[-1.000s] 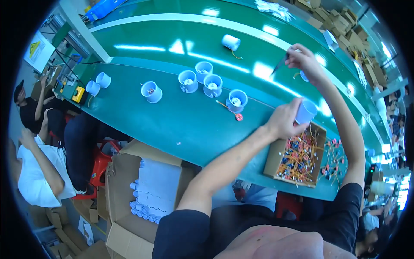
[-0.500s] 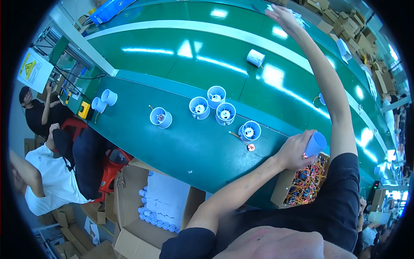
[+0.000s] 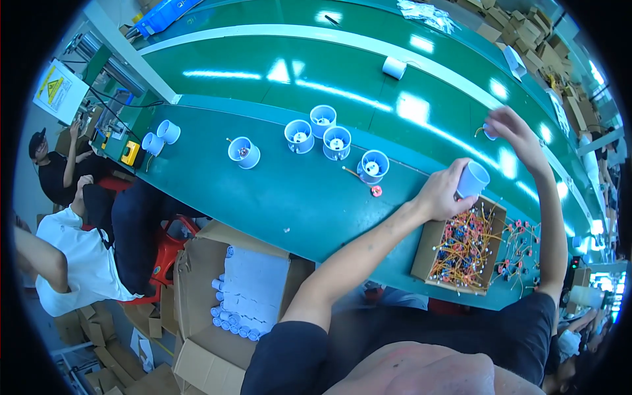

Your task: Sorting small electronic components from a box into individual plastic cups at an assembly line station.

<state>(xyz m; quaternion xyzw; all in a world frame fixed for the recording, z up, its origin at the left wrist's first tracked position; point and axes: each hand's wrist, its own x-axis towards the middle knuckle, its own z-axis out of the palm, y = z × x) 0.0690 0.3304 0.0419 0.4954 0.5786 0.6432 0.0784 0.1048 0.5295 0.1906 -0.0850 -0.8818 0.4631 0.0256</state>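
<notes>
My left hand is wrapped round a pale blue plastic cup, whose mouth faces up and to the right. The cup is held just above the far edge of a cardboard box of small red parts with orange wires. Over the green conveyor belt, my right hand is somewhat blurred, its fingers stretched out and nothing visible in them. Beside its fingertips, partly hidden, lies another blue cup with a wire. Left of my left hand stands a cup with a white fitting inside and a red part beside it.
Several fitted cups stand along the green bench. One cup lies on the belt. Loose wired parts lie right of the box. A large carton of cups is below the bench; a co-worker sits at left.
My right hand has come back from the far belt to nearer the box. A dark slim object there now lies farther left. My left hand has shifted slightly, still holding the cup.
</notes>
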